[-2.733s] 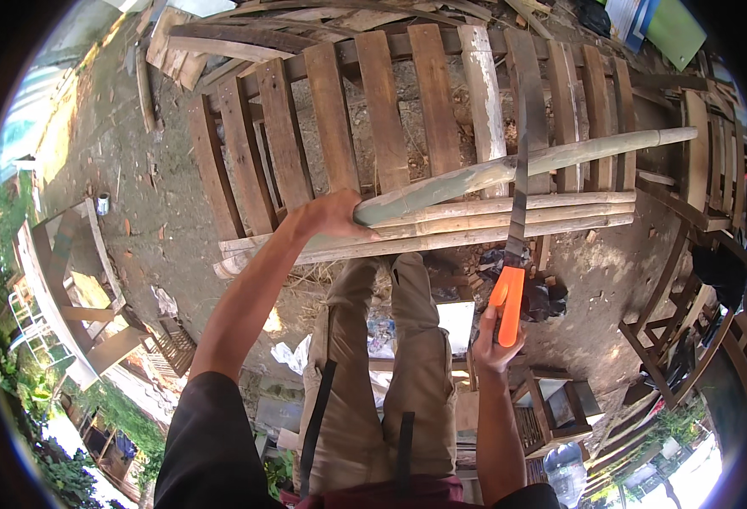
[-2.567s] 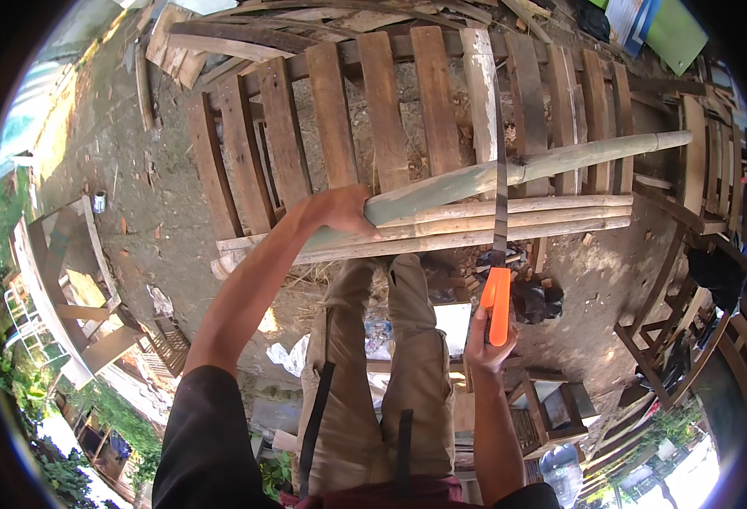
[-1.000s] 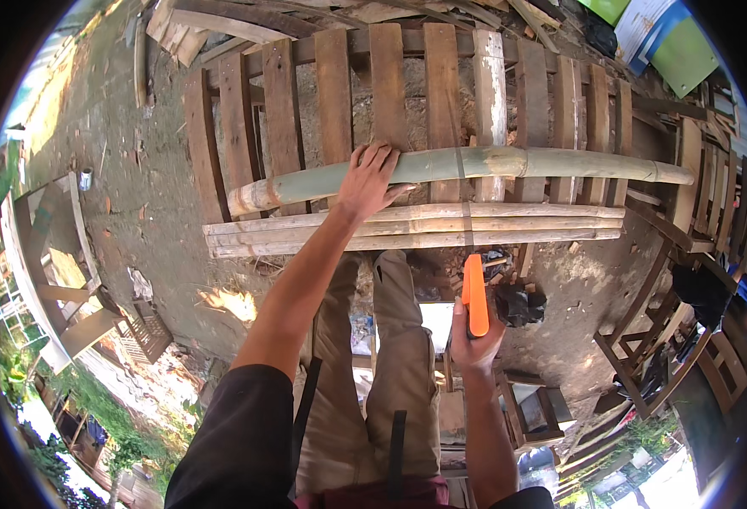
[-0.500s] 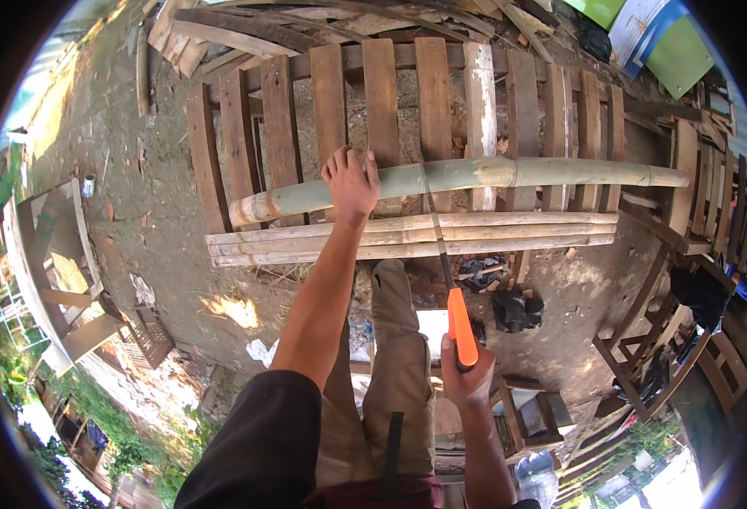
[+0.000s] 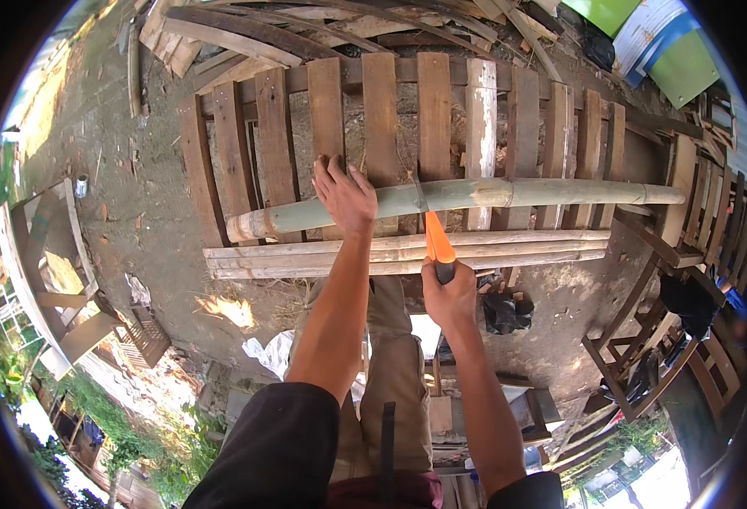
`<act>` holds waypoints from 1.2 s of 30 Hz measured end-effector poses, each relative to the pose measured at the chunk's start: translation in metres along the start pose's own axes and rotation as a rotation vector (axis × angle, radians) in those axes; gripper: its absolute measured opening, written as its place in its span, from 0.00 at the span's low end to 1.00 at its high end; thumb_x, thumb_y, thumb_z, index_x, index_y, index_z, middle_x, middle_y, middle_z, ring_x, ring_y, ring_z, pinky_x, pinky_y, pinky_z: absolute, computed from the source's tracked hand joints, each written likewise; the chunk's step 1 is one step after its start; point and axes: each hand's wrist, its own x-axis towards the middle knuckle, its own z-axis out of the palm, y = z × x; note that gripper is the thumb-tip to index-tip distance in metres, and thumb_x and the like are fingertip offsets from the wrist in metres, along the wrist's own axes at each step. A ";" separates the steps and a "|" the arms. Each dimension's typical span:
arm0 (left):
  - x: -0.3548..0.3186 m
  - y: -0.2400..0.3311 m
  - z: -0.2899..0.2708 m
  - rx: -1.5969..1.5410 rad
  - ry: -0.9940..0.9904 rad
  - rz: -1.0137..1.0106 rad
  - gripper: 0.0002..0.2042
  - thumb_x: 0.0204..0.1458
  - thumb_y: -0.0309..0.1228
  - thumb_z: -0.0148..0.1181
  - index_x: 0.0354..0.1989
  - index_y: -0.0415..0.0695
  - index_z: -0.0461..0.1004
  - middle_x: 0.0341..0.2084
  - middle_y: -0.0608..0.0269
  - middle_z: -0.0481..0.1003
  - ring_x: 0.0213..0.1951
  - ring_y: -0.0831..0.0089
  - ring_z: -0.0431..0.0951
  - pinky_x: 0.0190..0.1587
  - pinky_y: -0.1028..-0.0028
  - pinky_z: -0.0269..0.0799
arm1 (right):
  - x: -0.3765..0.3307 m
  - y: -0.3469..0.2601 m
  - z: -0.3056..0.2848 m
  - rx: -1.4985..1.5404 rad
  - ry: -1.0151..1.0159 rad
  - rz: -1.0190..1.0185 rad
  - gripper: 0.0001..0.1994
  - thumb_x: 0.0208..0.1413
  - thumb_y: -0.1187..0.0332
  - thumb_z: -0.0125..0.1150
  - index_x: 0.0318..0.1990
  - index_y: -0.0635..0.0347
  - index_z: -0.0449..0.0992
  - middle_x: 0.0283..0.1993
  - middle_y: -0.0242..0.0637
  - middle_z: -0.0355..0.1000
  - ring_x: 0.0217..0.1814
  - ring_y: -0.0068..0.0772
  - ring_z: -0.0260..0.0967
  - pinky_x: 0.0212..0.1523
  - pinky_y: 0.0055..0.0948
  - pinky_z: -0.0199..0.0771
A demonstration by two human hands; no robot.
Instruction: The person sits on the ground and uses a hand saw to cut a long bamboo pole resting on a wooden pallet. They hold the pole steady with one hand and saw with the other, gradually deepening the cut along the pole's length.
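A long green-grey bamboo pole (image 5: 551,192) lies crosswise over a slatted wooden rack (image 5: 379,110). My left hand (image 5: 345,195) grips the pole left of its middle from above, fingers bent over its far side. In my right hand (image 5: 451,297) is a handsaw (image 5: 439,239), held by its orange and black handle. The handle is close to the pole's near side. The thin blade crosses the pole a little right of my left hand; how deep it has cut cannot be made out.
Pale bamboo lengths (image 5: 526,245) run along the rack's near edge. Loose planks (image 5: 238,34) are heaped behind it. A wooden frame (image 5: 624,356) stands at the right, a black plastic bag (image 5: 507,314) lies on the ground, and a light-topped table (image 5: 30,276) is at the left.
My right hand has pushed the saw forward, bringing its handle from well below the rack up to the pole. My left hand stays on the pole, its fingers slightly more spread.
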 end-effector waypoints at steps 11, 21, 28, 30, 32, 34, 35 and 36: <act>-0.006 -0.008 0.000 0.025 0.013 0.108 0.20 0.63 0.38 0.48 0.59 0.40 0.66 0.63 0.44 0.63 0.67 0.49 0.61 0.70 0.51 0.51 | -0.011 0.132 0.062 0.226 0.067 -0.396 0.06 0.55 0.73 0.62 0.29 0.65 0.75 0.20 0.44 0.70 0.20 0.42 0.70 0.24 0.36 0.69; -0.016 -0.040 -0.031 0.253 -0.519 0.885 0.36 0.57 0.60 0.53 0.63 0.41 0.67 0.58 0.58 0.69 0.59 0.59 0.68 0.63 0.58 0.60 | -0.017 0.116 0.039 0.308 0.056 -0.268 0.12 0.60 0.68 0.63 0.27 0.67 0.72 0.18 0.36 0.64 0.21 0.21 0.57 0.24 0.32 0.61; -0.002 -0.041 -0.022 0.396 -0.645 0.997 0.38 0.55 0.61 0.56 0.60 0.37 0.68 0.51 0.54 0.70 0.56 0.58 0.73 0.59 0.61 0.66 | -0.021 0.131 0.063 0.332 0.194 -0.382 0.14 0.60 0.67 0.64 0.26 0.65 0.72 0.17 0.37 0.64 0.18 0.25 0.58 0.22 0.32 0.59; 0.004 -0.034 -0.025 0.415 -0.732 1.002 0.38 0.55 0.60 0.57 0.60 0.35 0.68 0.51 0.53 0.70 0.53 0.57 0.76 0.57 0.62 0.68 | -0.023 0.128 0.066 0.327 0.238 -0.421 0.14 0.60 0.66 0.63 0.25 0.65 0.72 0.17 0.38 0.64 0.18 0.27 0.59 0.21 0.33 0.59; 0.009 -0.035 -0.025 0.375 -0.709 1.046 0.39 0.55 0.61 0.57 0.59 0.33 0.68 0.53 0.49 0.70 0.51 0.54 0.78 0.55 0.61 0.73 | -0.023 0.132 0.067 0.304 0.228 -0.413 0.14 0.59 0.66 0.63 0.26 0.66 0.72 0.18 0.39 0.65 0.18 0.30 0.60 0.21 0.33 0.59; 0.014 -0.033 -0.026 0.352 -0.744 1.074 0.40 0.54 0.61 0.58 0.58 0.31 0.68 0.53 0.46 0.70 0.47 0.52 0.80 0.50 0.60 0.77 | -0.023 0.136 0.066 0.302 0.218 -0.409 0.13 0.59 0.66 0.63 0.26 0.66 0.72 0.18 0.40 0.65 0.17 0.33 0.60 0.21 0.33 0.60; 0.017 -0.030 -0.028 0.348 -0.791 1.079 0.40 0.54 0.60 0.59 0.57 0.30 0.68 0.52 0.44 0.70 0.45 0.51 0.81 0.47 0.60 0.79 | -0.023 0.137 0.065 0.312 0.213 -0.408 0.13 0.59 0.67 0.63 0.26 0.66 0.72 0.18 0.40 0.65 0.17 0.34 0.60 0.21 0.34 0.60; 0.020 -0.027 -0.030 0.344 -0.838 1.083 0.39 0.54 0.59 0.60 0.57 0.29 0.68 0.51 0.43 0.70 0.42 0.50 0.83 0.43 0.60 0.82 | -0.024 0.137 0.065 0.321 0.208 -0.408 0.13 0.59 0.67 0.63 0.26 0.66 0.72 0.18 0.41 0.65 0.17 0.35 0.61 0.21 0.34 0.60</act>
